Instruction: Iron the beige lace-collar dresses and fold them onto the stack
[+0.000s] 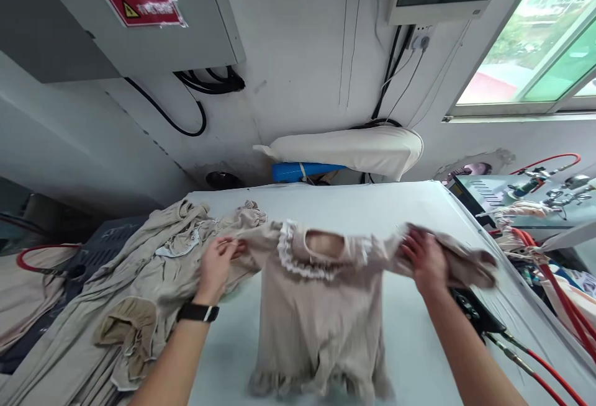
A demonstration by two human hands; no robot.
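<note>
A beige child's garment (326, 313) with white lace around its neckline is spread out over the pale table (410, 207), slightly blurred by motion. My left hand (218, 266), with a black band on the wrist, grips one sleeve. The other sleeve is held by my right hand (424, 257), and its end stretches out to the right. The frilled hem hangs toward me. More beige garments (162, 275) lie in a pile at the left, next to my left hand.
A black iron-like tool (475, 313) with red hoses rests right of my right forearm. Behind the table is a white padded board (354, 148). Metal equipment (535, 195) with red hoses stands at the right. A grey electrical box (153, 40) hangs at upper left.
</note>
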